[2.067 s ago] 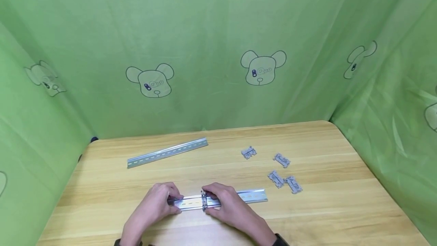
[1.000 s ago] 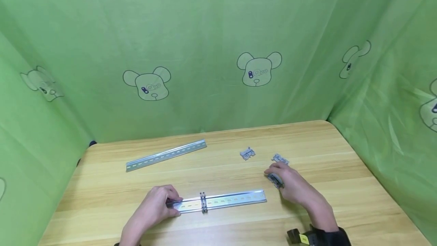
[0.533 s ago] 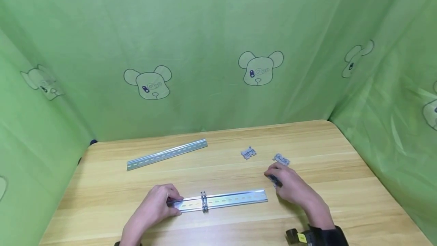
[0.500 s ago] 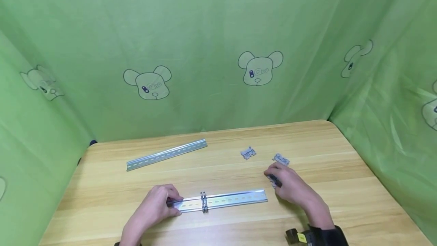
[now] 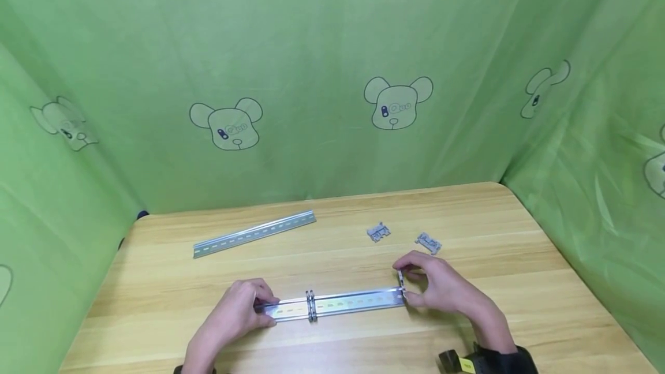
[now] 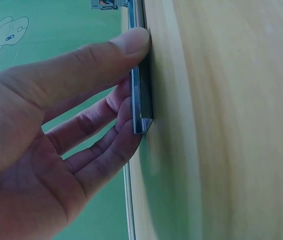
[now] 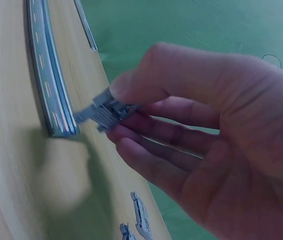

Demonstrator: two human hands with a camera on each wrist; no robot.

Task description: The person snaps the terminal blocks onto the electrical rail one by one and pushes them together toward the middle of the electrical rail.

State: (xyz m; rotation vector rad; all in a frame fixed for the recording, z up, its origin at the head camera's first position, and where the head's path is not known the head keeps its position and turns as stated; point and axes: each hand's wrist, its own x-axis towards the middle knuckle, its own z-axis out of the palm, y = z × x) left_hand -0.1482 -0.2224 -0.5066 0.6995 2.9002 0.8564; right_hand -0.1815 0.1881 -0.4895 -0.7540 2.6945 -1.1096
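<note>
A: The right hand [image 5: 439, 286] has lifted from the tabletop [image 5: 337, 344] and brought a grey clip [image 5: 400, 279] over to the right end of the rail [image 5: 358, 301].

B: How is its grip?

A: Narrow: thumb and fingers pinch that clip on edge. I can't tell whether a second one is tucked in with it.

B: Is it touching the rail?

A: Can't tell. It's right at the end, tilted in the right wrist view.

B: And the left hand [image 5: 239, 309]?

A: It hasn't shifted. Its grip holds the rail's left end, thumb on the near edge, fingers on the far one.

B: Anything already on the rail?

A: A clip pair [image 5: 310, 306], side by side, standing across it a little left of its middle.

B: Other loose pieces?

A: One loose clip [image 5: 378, 232] lies beyond the rail's right half. Another clip [image 5: 428, 243] lies beyond its right end, farther right.

B: And the far rail [image 5: 254, 234]?

A: Beyond the rail's left part, slanting, well apart from it.
</note>
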